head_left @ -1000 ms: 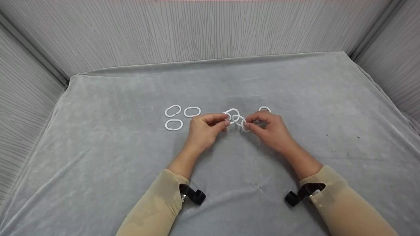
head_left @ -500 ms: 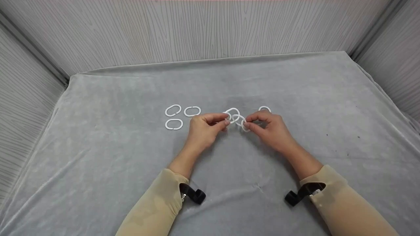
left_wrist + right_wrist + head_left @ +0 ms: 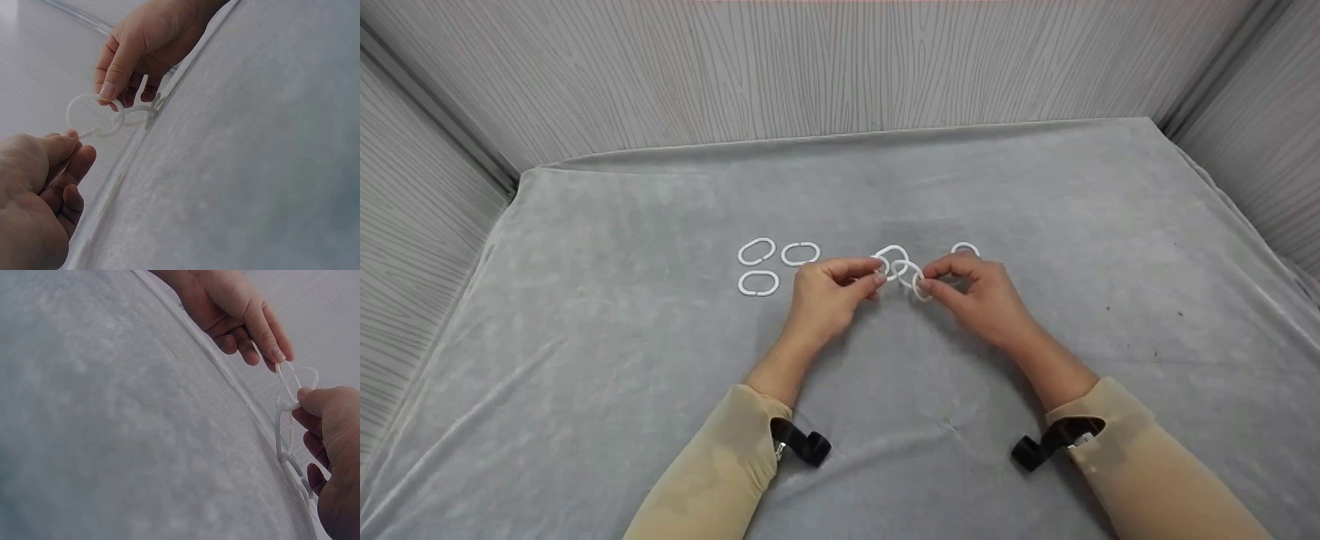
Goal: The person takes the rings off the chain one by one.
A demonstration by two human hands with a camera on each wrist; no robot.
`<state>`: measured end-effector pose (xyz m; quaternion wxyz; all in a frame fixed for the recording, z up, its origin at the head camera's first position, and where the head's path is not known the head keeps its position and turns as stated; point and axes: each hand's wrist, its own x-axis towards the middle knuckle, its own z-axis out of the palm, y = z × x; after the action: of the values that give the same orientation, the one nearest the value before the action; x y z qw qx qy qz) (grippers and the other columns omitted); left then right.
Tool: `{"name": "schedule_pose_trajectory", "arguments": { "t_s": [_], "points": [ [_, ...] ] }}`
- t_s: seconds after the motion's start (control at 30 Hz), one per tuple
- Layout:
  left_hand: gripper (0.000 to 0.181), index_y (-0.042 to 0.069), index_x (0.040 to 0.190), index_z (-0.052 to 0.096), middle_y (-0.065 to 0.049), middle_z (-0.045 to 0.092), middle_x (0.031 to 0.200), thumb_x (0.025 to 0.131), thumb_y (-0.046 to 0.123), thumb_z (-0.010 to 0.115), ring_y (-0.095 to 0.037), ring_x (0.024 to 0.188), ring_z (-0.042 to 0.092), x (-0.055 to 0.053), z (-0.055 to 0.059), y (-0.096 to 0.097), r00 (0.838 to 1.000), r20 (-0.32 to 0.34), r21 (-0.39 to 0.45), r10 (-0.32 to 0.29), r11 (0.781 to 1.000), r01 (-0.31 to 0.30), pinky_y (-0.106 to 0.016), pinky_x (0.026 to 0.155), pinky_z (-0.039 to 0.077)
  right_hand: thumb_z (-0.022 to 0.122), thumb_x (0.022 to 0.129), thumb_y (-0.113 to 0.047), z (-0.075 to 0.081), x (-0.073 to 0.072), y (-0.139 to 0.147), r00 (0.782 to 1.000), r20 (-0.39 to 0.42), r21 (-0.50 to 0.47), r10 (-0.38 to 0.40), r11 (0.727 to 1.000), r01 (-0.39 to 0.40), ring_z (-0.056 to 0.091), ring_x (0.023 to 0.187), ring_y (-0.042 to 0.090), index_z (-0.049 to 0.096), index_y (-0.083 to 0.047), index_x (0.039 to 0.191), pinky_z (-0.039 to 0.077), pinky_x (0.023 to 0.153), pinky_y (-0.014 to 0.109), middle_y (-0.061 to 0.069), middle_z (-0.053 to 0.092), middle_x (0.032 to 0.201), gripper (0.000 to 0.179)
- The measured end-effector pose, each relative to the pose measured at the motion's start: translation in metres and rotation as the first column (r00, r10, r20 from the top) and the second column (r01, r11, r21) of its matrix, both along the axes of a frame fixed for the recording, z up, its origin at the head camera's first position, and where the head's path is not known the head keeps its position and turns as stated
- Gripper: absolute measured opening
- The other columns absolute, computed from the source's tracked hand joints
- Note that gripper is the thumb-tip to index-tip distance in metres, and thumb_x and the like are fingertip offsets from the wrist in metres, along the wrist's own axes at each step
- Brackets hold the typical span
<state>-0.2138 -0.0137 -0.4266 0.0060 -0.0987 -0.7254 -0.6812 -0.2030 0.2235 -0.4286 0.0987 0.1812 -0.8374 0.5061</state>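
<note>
Thumb and forefinger of my left hand [image 3: 829,296] pinch a white oval plastic chain link [image 3: 289,379], which passes through or against a second link [image 3: 70,112]; I cannot tell which. That second link is pinched by my right hand [image 3: 979,296]. In the wrist views, further joined links [image 3: 281,433] trail from the right hand's link down to the cloth. Both hands face each other just above the cloth, near its middle. A white link [image 3: 964,247] peeks out behind the right hand, mostly hidden. Fingertips cover parts of the held links.
Three loose white links lie left of the hands: an upper left link [image 3: 756,252], an upper right link [image 3: 800,254] and a lower link [image 3: 758,283]. Grey cloth [image 3: 622,360] covers the table. Wood-grain panels [image 3: 810,67] stand behind and at both sides.
</note>
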Motion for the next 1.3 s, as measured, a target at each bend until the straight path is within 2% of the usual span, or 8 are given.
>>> {"name": "schedule_pose_trajectory", "arguments": {
  "t_s": [0.13, 0.43, 0.73, 1.17, 1.3],
  "points": [
    [0.017, 0.001, 0.107, 0.083, -0.008, 0.080, 0.091, 0.090, 0.002, 0.084, -0.015, 0.068, 0.074, 0.0005, 0.0013, 0.0008, 1.000, 0.003, -0.005, 0.001, 1.000, -0.001, -0.029, 0.066, 0.061, 0.082, 0.095, -0.012, 0.0009, 0.0004, 0.0005, 1.000, -0.004, 0.002, 0.002, 1.000, -0.002, 0.064, 0.092, 0.014, 0.082, -0.010, 0.099, 0.050, 0.086, 0.034, -0.001, 0.076, 0.094, 0.005],
    [0.016, 0.002, 0.105, 0.084, -0.007, 0.080, 0.089, 0.089, 0.005, 0.085, -0.012, 0.065, 0.073, -0.0010, 0.0010, 0.0006, 1.000, -0.028, -0.031, 0.006, 0.999, -0.007, -0.020, 0.060, 0.054, 0.083, 0.094, -0.009, 0.0003, 0.0005, 0.0011, 1.000, -0.017, -0.049, 0.017, 0.999, -0.018, 0.063, 0.090, 0.016, 0.082, -0.009, 0.098, 0.050, 0.083, 0.029, 0.002, 0.074, 0.092, 0.004],
    [0.016, 0.002, 0.105, 0.084, -0.006, 0.080, 0.089, 0.089, 0.005, 0.085, -0.013, 0.065, 0.073, -0.0001, 0.0006, 0.0012, 0.999, -0.033, -0.024, 0.010, 1.000, -0.011, -0.021, 0.060, 0.054, 0.083, 0.093, -0.007, -0.0008, 0.0001, 0.0013, 0.999, -0.030, -0.042, 0.015, 0.999, -0.016, 0.063, 0.090, 0.016, 0.082, -0.010, 0.097, 0.049, 0.084, 0.034, 0.000, 0.074, 0.091, 0.005],
    [0.018, -0.001, 0.106, 0.083, -0.007, 0.080, 0.088, 0.089, 0.004, 0.085, -0.012, 0.065, 0.072, -0.0008, 0.0004, 0.0014, 0.999, -0.026, -0.024, 0.022, 0.999, -0.022, -0.020, 0.059, 0.054, 0.084, 0.092, -0.007, -0.0016, 0.0000, 0.0017, 0.999, -0.044, -0.043, 0.021, 0.999, -0.022, 0.063, 0.089, 0.016, 0.081, -0.010, 0.097, 0.048, 0.082, 0.033, 0.000, 0.074, 0.091, 0.006],
    [0.017, -0.001, 0.106, 0.083, -0.007, 0.080, 0.088, 0.089, 0.003, 0.085, -0.012, 0.064, 0.072, 0.0001, 0.0004, 0.0009, 0.999, -0.027, -0.028, 0.018, 0.999, -0.018, -0.022, 0.060, 0.055, 0.084, 0.092, -0.008, -0.0013, 0.0003, 0.0012, 0.999, -0.035, -0.036, 0.019, 0.999, -0.021, 0.063, 0.089, 0.015, 0.082, -0.010, 0.098, 0.048, 0.082, 0.030, 0.000, 0.075, 0.091, 0.006]
  ]
}}
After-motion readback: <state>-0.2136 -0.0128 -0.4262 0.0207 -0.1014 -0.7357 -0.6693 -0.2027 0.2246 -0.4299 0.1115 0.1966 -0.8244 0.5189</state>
